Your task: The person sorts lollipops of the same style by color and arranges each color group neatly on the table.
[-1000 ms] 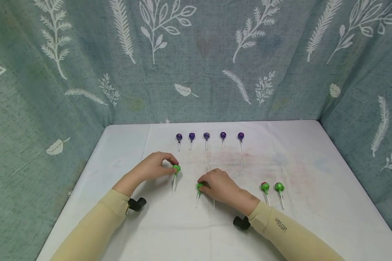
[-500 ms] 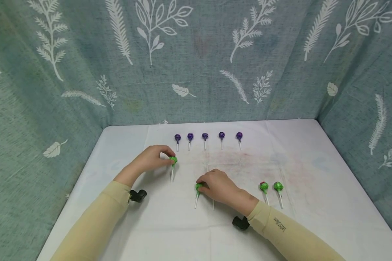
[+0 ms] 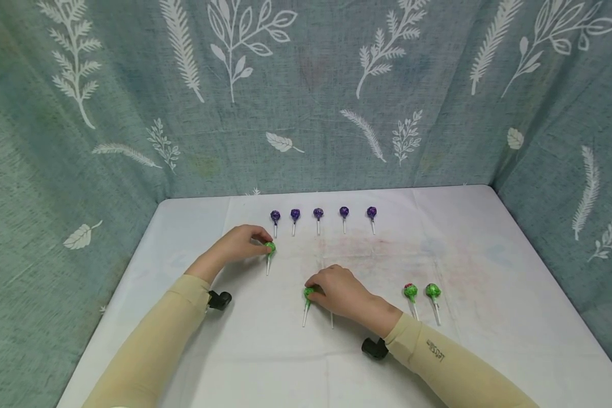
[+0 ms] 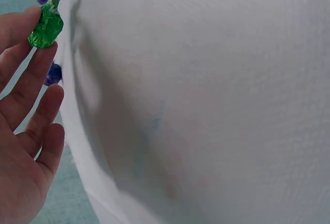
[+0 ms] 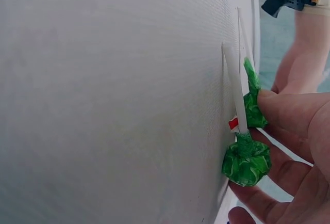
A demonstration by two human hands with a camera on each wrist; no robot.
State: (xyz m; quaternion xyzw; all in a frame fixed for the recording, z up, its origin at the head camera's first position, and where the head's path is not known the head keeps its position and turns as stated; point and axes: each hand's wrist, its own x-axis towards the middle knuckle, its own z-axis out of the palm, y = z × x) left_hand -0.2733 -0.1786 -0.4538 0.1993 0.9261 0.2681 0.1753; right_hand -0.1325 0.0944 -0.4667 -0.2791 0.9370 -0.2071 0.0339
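Observation:
Between thumb and fingertips, my left hand [image 3: 239, 243] pinches the green-wrapped head of a lollipop [image 4: 47, 28]; its white stick slants down toward me in the head view. It is just short of the left end of a row of purple lollipops [image 3: 318, 213]. My right hand [image 3: 339, 290] pinches a second green lollipop [image 5: 253, 109] by its head, low over the white cloth near the middle. Under that hand lies another green lollipop [image 5: 246, 164], its head hidden in the head view and only its stick showing.
Two more green lollipops [image 3: 432, 291] lie to the right of my right forearm. A white cloth [image 3: 265, 362] covers the table, and a patterned green curtain [image 3: 306, 113] hangs behind and at both sides. Black wrist cameras [image 3: 374, 348] sit under both wrists.
My left hand has carried its green lollipop away from me and slightly left, toward the purple row. The right hand stays in place on its lollipop. The head view has shifted slightly.

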